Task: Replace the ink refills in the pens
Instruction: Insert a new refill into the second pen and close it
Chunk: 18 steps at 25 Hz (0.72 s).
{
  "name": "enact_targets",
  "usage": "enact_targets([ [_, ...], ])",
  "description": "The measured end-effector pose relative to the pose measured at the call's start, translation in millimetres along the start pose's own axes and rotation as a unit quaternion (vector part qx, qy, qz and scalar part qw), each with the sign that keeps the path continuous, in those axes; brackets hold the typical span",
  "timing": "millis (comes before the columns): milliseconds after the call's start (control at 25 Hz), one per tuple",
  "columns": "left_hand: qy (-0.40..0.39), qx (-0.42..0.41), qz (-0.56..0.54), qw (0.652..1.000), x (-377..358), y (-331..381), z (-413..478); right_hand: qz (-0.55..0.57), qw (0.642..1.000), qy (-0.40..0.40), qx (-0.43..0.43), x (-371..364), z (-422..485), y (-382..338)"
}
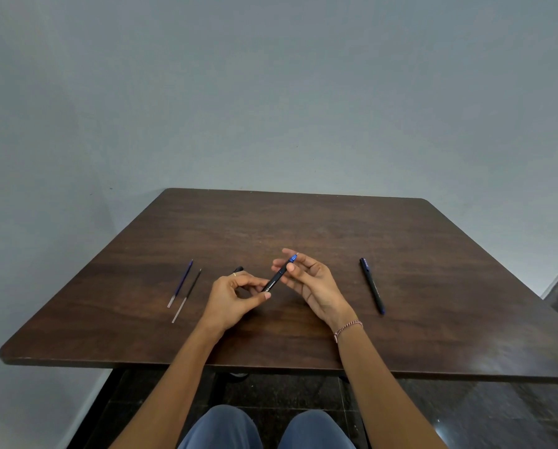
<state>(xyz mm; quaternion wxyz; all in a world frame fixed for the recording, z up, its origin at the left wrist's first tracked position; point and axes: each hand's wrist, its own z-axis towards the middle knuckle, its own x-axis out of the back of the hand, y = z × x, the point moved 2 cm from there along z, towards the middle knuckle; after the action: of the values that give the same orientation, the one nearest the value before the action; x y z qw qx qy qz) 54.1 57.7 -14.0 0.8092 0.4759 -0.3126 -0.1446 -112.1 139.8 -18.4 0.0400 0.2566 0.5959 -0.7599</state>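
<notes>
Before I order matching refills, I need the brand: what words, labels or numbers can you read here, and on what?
Held pen: white print along the black barrel, too small to read.
Pen on the right: a faint mark near its far end, unreadable.
Blue refill, black refill: no print visible.

Pen A (279,275): black barrel, blue tip w/ metal point. Tilted, tip pointing far-right. Left hand (235,296) pinches the rear end, right hand (313,283) pinches near the tip.
Pen B (372,285): black, near end blue, lying flat well right of pen A.
Blue refill (181,281) and black refill (187,294): flat, side by side, approx. parallel, well left of pen A.
</notes>
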Motion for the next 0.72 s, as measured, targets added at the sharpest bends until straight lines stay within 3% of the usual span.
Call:
enact_targets([
  [160,-0.003,0.009,0.002,1.0,-0.2,0.1,-0.1,0.03,0.999,-0.022,0.005,0.4,-0.1,-1.6],
  [720,-0.016,0.01,0.019,1.0,-0.9,-3.4,0.8,-0.029,0.999,0.035,0.024,0.0,-1.2,-3.1],
])
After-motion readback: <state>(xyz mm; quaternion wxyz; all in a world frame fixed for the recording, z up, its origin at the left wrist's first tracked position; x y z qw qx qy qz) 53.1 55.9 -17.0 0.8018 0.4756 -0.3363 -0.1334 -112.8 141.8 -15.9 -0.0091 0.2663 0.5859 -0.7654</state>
